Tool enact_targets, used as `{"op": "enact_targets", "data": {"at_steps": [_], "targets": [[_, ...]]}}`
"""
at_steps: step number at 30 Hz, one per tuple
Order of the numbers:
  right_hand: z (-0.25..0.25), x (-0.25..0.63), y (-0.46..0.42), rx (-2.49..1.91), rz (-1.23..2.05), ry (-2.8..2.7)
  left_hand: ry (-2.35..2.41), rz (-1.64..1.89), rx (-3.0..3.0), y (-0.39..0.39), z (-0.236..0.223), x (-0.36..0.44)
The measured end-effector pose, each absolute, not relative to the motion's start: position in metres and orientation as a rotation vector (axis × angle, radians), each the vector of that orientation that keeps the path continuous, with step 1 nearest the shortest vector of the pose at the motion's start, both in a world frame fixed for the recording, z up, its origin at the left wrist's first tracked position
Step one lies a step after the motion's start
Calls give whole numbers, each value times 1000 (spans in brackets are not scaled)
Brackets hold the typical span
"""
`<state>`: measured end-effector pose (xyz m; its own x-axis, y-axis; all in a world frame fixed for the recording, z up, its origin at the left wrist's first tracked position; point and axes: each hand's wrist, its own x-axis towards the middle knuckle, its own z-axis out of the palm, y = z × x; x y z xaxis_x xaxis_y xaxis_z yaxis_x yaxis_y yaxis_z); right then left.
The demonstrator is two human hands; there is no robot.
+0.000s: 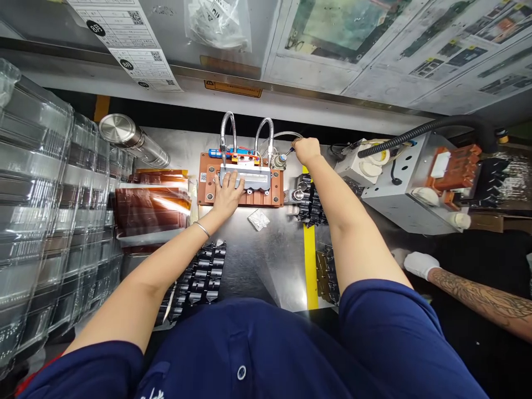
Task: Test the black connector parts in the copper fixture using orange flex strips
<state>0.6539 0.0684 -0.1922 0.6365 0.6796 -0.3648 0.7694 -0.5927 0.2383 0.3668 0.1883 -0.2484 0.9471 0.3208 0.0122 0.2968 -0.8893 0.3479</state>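
Observation:
A copper-coloured fixture plate (203, 191) lies on the metal bench, with a grey rectangular block (261, 178) seated across it. My left hand (228, 195) rests on the block's left part, fingers spread and extended. Two bent, flexible metal hoses (271, 130) rise behind the block, near a blue cylinder (214, 153). At the plate's right end sits a round metal fitting (280, 159). Just right of it, my right hand (306, 151) is closed around a thin dark lever (291, 149), whose far part the fingers hide.
Clear plastic trays (37, 210) are stacked at left, near a metal flask (135, 138) and amber sheets (153, 208). Black moulded parts (208, 271) lie by my left forearm. A grey machine box (399, 188) stands at right. Another person's gloved hand (421, 265) is at far right.

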Motion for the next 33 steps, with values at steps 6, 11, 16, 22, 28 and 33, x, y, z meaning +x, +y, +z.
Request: {"op": "enact_targets", "data": {"at_steps": [6, 11, 16, 22, 28, 33], "targets": [[-198, 651, 67, 2587, -320, 1188, 451, 115, 2743, 188, -252, 367], [-195, 647, 69, 2681, -358, 1121, 461, 100, 2763, 188, -252, 367], [-182, 629, 74, 3159, -834, 1123, 440, 72, 2786, 187, -249, 367], [-176, 594, 82, 3222, -1939, 1396, 452, 45, 2764, 187, -249, 366], [-192, 592, 86, 3176, -1487, 1580, 447, 49, 2743, 187, -250, 367], [-194, 588, 86, 3044, -1089, 1534, 442, 74, 2716, 188, -255, 366]]}}
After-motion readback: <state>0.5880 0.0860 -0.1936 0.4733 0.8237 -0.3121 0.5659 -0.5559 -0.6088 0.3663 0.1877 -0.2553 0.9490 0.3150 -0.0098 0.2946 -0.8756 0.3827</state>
